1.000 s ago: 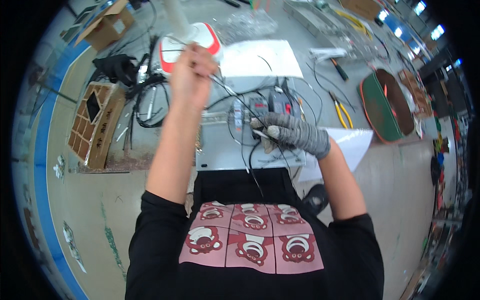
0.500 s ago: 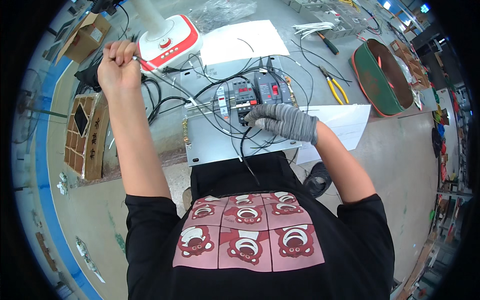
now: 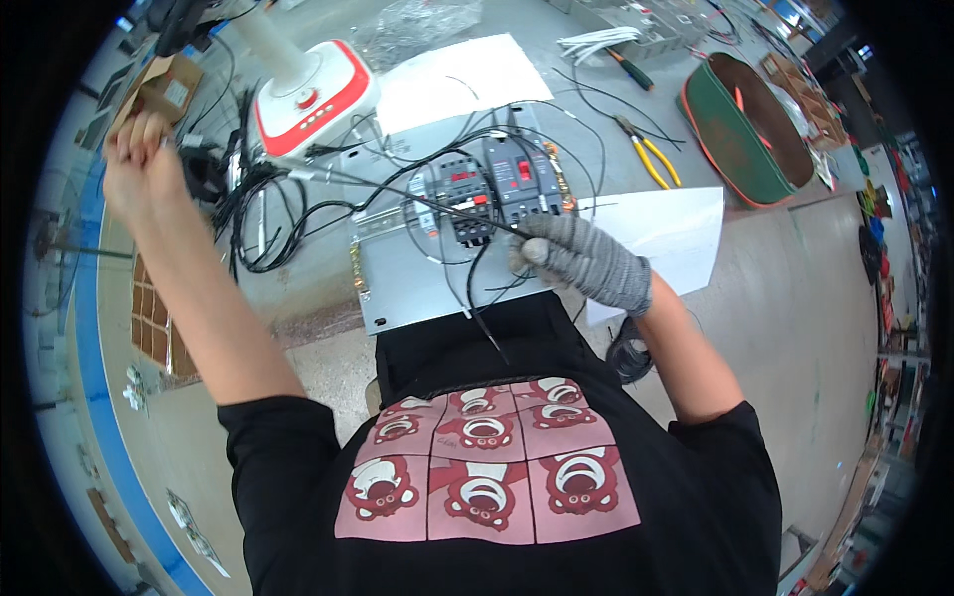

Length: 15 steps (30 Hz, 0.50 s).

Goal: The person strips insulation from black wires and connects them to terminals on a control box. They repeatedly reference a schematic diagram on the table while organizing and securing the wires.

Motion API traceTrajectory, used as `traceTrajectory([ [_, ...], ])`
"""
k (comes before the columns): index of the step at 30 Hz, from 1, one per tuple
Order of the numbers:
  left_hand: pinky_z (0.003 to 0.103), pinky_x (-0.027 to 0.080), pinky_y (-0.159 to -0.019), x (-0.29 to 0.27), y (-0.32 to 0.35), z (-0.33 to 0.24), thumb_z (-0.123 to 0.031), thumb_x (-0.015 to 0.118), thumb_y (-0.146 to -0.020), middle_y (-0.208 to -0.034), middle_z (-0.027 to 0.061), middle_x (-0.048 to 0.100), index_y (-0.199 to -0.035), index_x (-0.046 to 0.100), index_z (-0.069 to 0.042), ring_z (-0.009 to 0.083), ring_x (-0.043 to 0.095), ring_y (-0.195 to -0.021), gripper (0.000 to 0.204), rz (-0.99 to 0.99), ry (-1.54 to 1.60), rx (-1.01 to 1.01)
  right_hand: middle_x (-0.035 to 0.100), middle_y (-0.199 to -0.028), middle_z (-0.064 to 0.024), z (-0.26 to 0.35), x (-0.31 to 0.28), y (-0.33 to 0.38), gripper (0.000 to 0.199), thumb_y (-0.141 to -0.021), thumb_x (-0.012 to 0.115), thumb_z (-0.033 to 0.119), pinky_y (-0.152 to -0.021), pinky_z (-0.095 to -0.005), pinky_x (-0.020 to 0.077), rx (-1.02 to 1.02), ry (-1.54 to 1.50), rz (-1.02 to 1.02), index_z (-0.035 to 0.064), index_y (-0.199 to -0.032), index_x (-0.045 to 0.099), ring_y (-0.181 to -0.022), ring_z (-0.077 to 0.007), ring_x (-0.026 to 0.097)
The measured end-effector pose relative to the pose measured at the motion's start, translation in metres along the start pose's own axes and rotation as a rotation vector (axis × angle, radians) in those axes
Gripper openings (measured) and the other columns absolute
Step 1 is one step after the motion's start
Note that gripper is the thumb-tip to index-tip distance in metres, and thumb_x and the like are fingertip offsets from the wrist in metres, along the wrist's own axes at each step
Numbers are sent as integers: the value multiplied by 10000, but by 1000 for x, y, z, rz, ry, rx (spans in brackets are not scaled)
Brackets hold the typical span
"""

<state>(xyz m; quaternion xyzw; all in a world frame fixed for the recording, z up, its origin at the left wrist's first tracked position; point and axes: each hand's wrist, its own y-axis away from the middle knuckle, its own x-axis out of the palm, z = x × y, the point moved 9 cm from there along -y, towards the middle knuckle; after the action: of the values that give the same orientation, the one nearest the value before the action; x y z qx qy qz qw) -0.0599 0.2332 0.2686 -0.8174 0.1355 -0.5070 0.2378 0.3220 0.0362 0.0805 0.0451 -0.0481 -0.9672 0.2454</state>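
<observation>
My bare left hand (image 3: 144, 169) is raised at the far left, its fingers closed in a fist around the end of a black wire (image 3: 402, 191). That wire stretches across to my right hand (image 3: 586, 260), which wears a grey knitted glove and pinches it in front of the breakers. Beneath lies a grey metal mounting plate (image 3: 397, 293) at the bench's near edge. It carries a black contactor (image 3: 465, 199) with red parts, a black circuit breaker (image 3: 522, 174) with a red switch, and a narrow white module (image 3: 422, 204). Several loose black wires loop over them.
A white-and-red fan base (image 3: 318, 99) stands behind to the left, near a bundle of black cable (image 3: 243, 204). Yellow-handled pliers (image 3: 651, 159), a screwdriver (image 3: 633, 72) and a green bin (image 3: 725, 149) lie to the right. Paper sheets (image 3: 686, 233) lie beside the plate.
My left hand has moved further left and slightly down, drawing the wire out. My right hand has shifted a little right and down from the contactor and now pinches the wire.
</observation>
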Motion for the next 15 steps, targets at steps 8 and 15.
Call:
traceTrajectory([
  [8,205,262,-520,29,155,154,-249,585,-918,-694,-39,431,-914,596,-77,45,335,-564,172,-165,-1138,-322,655,-830,-156,-2,-49,25,211,-906,558,161,-709,-376,493,61,817,-138,41,-1068,620,-769,-300,622],
  [15,343,486,-706,130,250,293,20,554,-860,-944,167,604,-1110,552,11,347,610,-835,250,663,-1476,-530,642,-824,-186,1,-36,27,176,-901,506,165,-717,-421,489,12,849,-199,73,-988,628,-793,-359,619],
])
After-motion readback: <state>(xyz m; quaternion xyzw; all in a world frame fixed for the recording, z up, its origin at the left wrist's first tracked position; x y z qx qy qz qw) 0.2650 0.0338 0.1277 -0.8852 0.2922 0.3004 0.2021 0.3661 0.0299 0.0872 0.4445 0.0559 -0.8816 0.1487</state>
